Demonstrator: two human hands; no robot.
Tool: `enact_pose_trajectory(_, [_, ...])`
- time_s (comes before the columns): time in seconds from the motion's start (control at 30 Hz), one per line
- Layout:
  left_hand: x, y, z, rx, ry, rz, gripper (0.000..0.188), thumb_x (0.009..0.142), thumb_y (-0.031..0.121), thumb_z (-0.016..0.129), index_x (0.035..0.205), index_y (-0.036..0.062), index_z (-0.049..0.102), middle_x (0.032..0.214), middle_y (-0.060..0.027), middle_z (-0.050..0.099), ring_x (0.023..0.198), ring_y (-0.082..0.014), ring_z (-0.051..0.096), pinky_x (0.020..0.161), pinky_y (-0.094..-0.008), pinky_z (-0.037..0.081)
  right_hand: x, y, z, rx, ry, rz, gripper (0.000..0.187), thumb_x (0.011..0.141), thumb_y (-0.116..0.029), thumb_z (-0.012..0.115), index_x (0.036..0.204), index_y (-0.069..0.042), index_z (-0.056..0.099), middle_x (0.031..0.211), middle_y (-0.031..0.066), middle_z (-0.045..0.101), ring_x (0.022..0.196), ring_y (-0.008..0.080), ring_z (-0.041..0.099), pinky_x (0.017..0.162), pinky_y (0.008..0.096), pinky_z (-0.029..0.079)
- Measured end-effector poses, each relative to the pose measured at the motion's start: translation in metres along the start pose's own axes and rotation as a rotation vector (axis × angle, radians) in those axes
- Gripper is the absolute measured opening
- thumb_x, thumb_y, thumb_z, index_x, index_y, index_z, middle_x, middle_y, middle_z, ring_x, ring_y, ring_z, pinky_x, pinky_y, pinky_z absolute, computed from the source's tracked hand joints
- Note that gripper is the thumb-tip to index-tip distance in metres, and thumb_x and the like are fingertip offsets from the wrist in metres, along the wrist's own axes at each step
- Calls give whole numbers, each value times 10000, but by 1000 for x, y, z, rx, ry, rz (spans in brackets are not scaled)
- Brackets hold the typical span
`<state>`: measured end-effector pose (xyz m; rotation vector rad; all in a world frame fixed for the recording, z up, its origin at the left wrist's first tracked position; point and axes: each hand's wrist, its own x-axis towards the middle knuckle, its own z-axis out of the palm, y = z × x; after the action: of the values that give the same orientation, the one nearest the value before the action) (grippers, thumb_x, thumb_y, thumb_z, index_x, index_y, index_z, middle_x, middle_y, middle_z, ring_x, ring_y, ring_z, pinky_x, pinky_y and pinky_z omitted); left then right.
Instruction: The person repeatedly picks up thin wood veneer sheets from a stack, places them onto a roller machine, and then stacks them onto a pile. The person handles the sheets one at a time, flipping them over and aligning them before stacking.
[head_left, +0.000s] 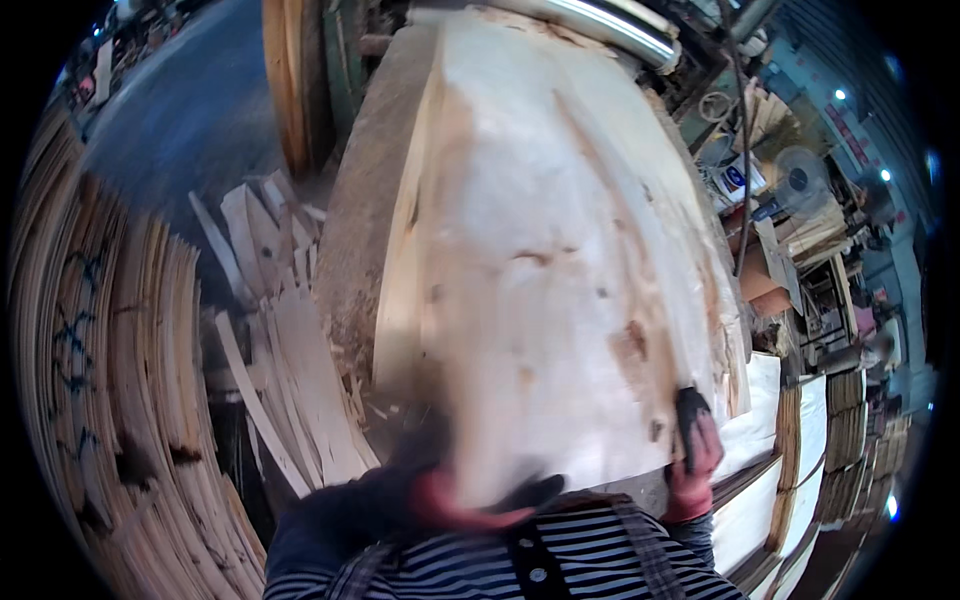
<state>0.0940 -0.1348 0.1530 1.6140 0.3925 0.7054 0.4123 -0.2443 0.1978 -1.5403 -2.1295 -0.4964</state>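
Observation:
A large, pale wood veneer sheet [540, 330] with brown knots and streaks stretches away from me over a worktable. Blurred by motion, my left hand [465, 500], in a red glove with dark fingers, closes around its near left corner. My right hand [698, 450], in a similar glove, grips the near right edge with its dark fingertips on the wood. Part of each hand is hidden by the sheet or smeared. More veneer lies beneath, showing along the left and right edges.
A shiny metal roller [610, 25] spans the table's far end. Left are loose wood strips [300, 370] and tall veneer stacks [150, 360] tied with cord. An upright wooden post [290, 90] stands far left. Right are more stacks [790, 460], a fan [800, 178] and a hanging cable [745, 150].

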Motion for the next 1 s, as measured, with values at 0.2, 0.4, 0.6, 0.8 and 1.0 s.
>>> enact_pose_trajectory(0.2, [-30, -79, -74, 490, 414, -233, 763, 680, 379, 664, 1270, 0, 365, 1229, -246, 413, 1105, -372, 421, 952, -472, 286, 100, -11, 45, -5, -195, 92, 455, 715, -219, 605, 1131, -47, 535, 1113, 199, 535, 1008, 378, 524, 873, 436, 423])
enact_pose_trajectory(0.4, [14, -94, -78, 1159, 308, -263, 1067, 511, 638, 683, 1306, 23, 326, 1356, -279, 212, 1255, -438, 197, 1013, -555, 149, 187, 34, 119, -55, -302, 47, 506, 751, -240, 584, 1223, -103, 464, 1197, 128, 508, 1055, 317, 510, 900, 395, 398])
enact_pose_trajectory(0.6, [36, -85, -90, 1243, 410, -308, 965, 512, 595, 695, 1242, 33, 410, 1322, -248, 298, 1236, -431, 235, 1014, -569, 137, 236, 71, 185, -7, -177, 2, 446, 772, -222, 588, 1187, -92, 486, 1164, 126, 531, 1026, 293, 533, 861, 394, 432])
enact_pose_trajectory(0.8, [10, -128, -80, 1344, 372, -406, 1041, 495, 548, 727, 1259, -41, 335, 1320, -276, 286, 1232, -478, 221, 990, -590, 174, 291, 155, 270, -108, -105, 114, 490, 804, -270, 538, 1262, -143, 420, 1280, 125, 423, 1160, 294, 403, 996, 420, 291])
enact_pose_trajectory(1.0, [0, -134, -72, 1067, 557, -814, 1148, 482, 477, 765, 1351, -4, 190, 1382, -260, 176, 1286, -426, 140, 1039, -534, 98, 211, 72, 184, 304, -641, -11, 956, 618, -496, 695, 1349, -47, 272, 1377, 214, 250, 1289, 400, 180, 1050, 493, 148])
